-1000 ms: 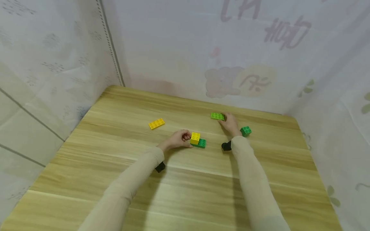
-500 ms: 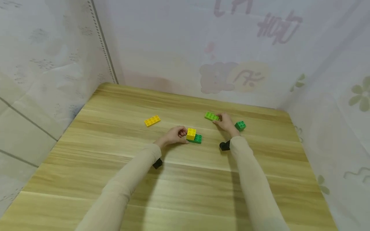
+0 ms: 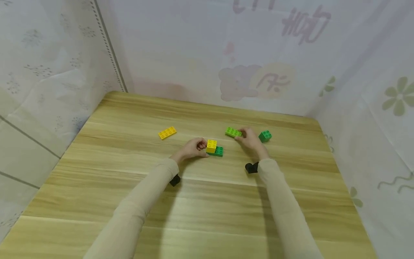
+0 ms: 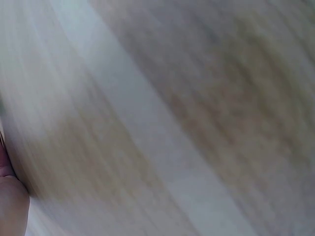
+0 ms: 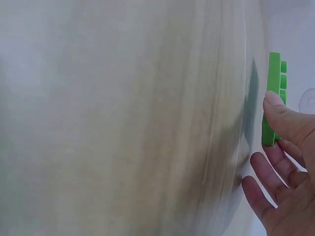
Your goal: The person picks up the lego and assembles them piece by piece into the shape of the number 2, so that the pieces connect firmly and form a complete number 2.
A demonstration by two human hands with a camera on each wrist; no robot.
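Observation:
A light green eight-stud brick [image 3: 233,132] is pinched at its right end by my right hand [image 3: 252,139]. In the right wrist view, the light green brick [image 5: 273,98] sits between thumb and index finger, raised off the table, and the other fingers are spread loosely. My left hand [image 3: 193,148] is at the left end of a dark green brick [image 3: 219,151], its thumb along the near side and its other fingers curled. A yellow square brick [image 3: 211,145] stands on that dark green brick's left part. Only a bit of the left hand [image 4: 12,204] enters the left wrist view.
An orange-yellow eight-stud brick [image 3: 167,132] lies on the wooden table [image 3: 207,223] to the left. Right of my right hand stands a dark green square block [image 3: 265,136]. Printed cloth [image 3: 181,46] walls the table at the back and sides.
My right hand has brought the light green brick nearer to me and closer to the yellow-topped stack. The left hand stays at the stack. The head view has shifted slightly.

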